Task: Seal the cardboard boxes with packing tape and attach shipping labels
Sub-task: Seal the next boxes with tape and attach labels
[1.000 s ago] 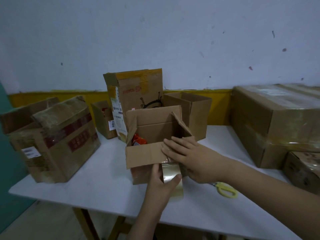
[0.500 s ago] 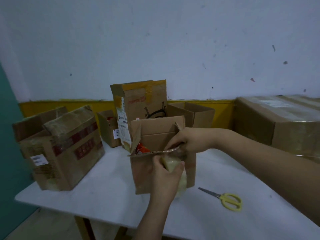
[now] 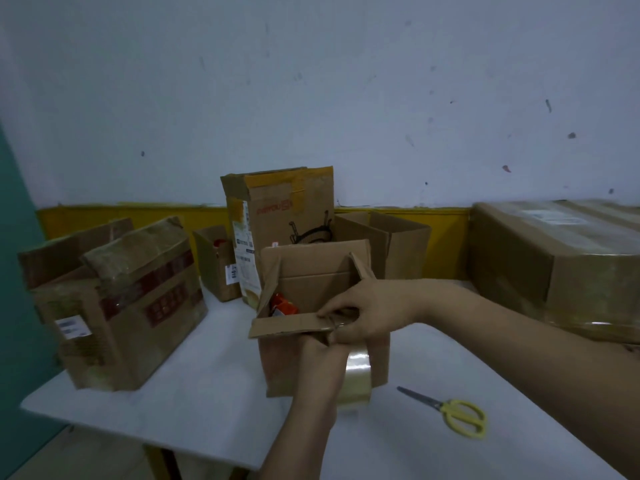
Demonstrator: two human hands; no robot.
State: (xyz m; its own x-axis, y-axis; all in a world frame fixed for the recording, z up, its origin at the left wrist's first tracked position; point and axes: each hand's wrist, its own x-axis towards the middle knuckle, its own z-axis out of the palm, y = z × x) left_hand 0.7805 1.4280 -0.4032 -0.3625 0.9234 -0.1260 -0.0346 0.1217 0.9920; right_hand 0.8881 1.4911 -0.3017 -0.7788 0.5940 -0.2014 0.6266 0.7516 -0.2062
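Note:
A small open cardboard box [image 3: 280, 362] stands in the middle of the white table [image 3: 194, 393], a red item [image 3: 284, 306] showing inside. Its near flap [image 3: 287, 325] lies folded out roughly level. My right hand [image 3: 367, 313] pinches that flap's right end, where the tape end seems to sit. My left hand [image 3: 317, 368] grips a roll of clear packing tape [image 3: 358, 379] against the box's front. The fingers hide the tape end.
Yellow-handled scissors [image 3: 457, 414] lie on the table to the right. A taped box with a white label [image 3: 128, 306] stands left. A tall box [image 3: 280, 216], two small open boxes [image 3: 398, 244] behind, and a large wrapped box [image 3: 561, 265] at right crowd the table.
The box came upright from its tilt a second ago. My right hand moved from pressing the flap to pinching its right end. The tape roll now sits lower on the box front.

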